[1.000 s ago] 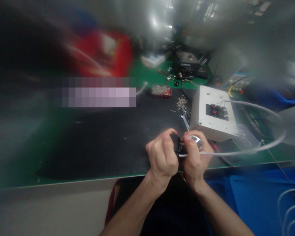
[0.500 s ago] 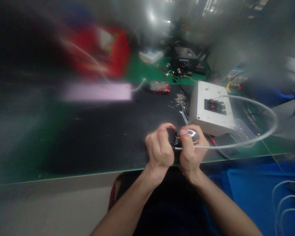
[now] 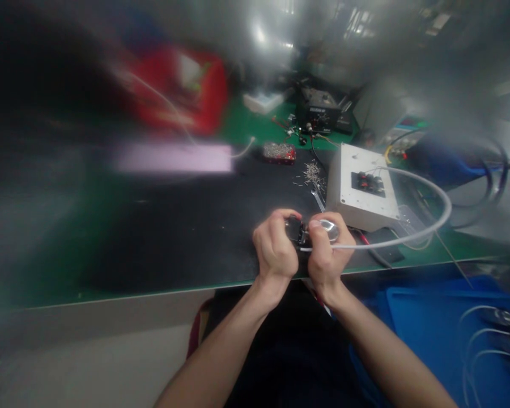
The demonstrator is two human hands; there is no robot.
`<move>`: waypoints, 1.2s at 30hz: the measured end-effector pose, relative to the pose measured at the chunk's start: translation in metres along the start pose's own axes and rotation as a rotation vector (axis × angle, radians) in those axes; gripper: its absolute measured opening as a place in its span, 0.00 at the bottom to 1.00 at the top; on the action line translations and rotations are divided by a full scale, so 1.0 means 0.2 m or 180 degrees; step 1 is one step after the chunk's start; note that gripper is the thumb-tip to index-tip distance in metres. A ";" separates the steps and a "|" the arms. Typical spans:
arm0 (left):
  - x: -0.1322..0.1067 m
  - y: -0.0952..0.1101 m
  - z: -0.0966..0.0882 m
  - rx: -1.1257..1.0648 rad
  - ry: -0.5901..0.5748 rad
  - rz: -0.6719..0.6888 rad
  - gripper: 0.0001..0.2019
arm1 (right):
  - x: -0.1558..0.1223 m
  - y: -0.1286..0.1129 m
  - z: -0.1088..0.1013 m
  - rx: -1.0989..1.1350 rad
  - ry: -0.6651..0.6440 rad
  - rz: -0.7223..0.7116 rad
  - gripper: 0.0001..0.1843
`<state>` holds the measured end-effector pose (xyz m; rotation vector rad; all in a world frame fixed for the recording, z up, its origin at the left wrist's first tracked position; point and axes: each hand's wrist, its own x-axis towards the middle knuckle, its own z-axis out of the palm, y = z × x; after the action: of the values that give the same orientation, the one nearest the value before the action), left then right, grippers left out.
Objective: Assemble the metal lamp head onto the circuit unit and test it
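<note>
Gripping a black part point(image 3: 293, 229), the left hand point(image 3: 276, 243) sits beside the right hand point(image 3: 330, 243), which clasps a silver rounded piece point(image 3: 330, 228). Both are held near the front edge of a black mat point(image 3: 195, 238); a white cable point(image 3: 408, 240) loops to a white box point(image 3: 361, 212).

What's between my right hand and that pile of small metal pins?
A silver wrench lies between your right hand and the pile, in the head view.

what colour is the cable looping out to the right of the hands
The cable is pale, white to light grey; the head view shows it.
</note>
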<state>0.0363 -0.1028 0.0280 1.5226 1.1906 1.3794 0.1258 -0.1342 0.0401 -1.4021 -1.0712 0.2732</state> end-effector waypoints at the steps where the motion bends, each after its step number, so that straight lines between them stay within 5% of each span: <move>1: 0.00 0.00 0.00 -0.0017 0.0022 -0.0006 0.15 | 0.00 0.00 0.00 -0.0005 0.0002 -0.0041 0.09; 11: -0.04 0.02 -0.01 0.0056 0.0205 0.0312 0.16 | -0.01 0.00 0.02 0.0471 0.0078 0.0381 0.09; 19: -0.02 0.02 -0.02 0.0061 -0.0327 0.0323 0.16 | -0.04 0.00 -0.05 0.0201 0.0004 0.0290 0.12; 23: 0.01 0.04 -0.07 0.0008 -0.0725 0.0204 0.20 | -0.01 -0.01 -0.17 0.0244 -0.0887 0.0315 0.12; 28: 0.11 0.03 -0.14 -0.0005 -0.1167 0.0263 0.24 | 0.09 0.03 -0.32 -0.0052 -0.2499 -0.0211 0.30; 31: 0.16 0.03 -0.15 0.0022 -0.1428 0.0418 0.24 | 0.11 0.07 -0.36 -0.0386 -0.2673 -0.0614 0.29; 36: 0.20 0.07 -0.13 0.0114 -0.1882 0.0652 0.23 | 0.05 0.09 -0.36 -0.0909 -0.2277 -0.0550 0.34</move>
<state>0.0114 -0.0708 0.0563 1.9388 0.7077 0.9224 0.1920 -0.1696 0.0413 -1.4851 -1.8675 0.5339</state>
